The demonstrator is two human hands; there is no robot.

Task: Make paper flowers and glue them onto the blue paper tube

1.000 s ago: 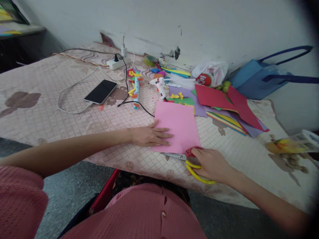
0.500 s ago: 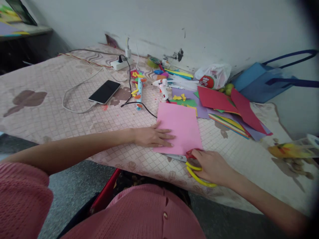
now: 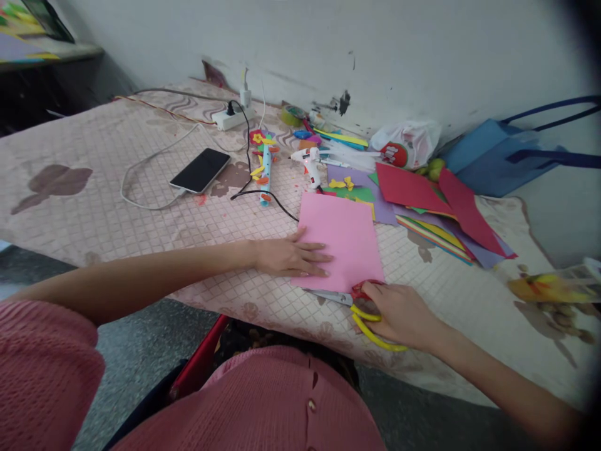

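Note:
A pink sheet of paper lies near the table's front edge. Spread flat over its lower left part is my left hand, fingers apart. My right hand is closed on scissors with red and yellow handles, at the sheet's lower right corner. The scissors' grey blades lie along the sheet's bottom edge, partly under the paper. Behind the sheet stands a white glue gun. To its left is a light blue stick with orange and yellow pieces on it.
A phone with its cable and a power strip are at the back left. Coloured papers, a plastic bag and a blue bag are at the back right. A clear pack lies far right.
The view has shifted slightly, so the table's things appear a little further right. Both hands keep their places on the paper and scissors.

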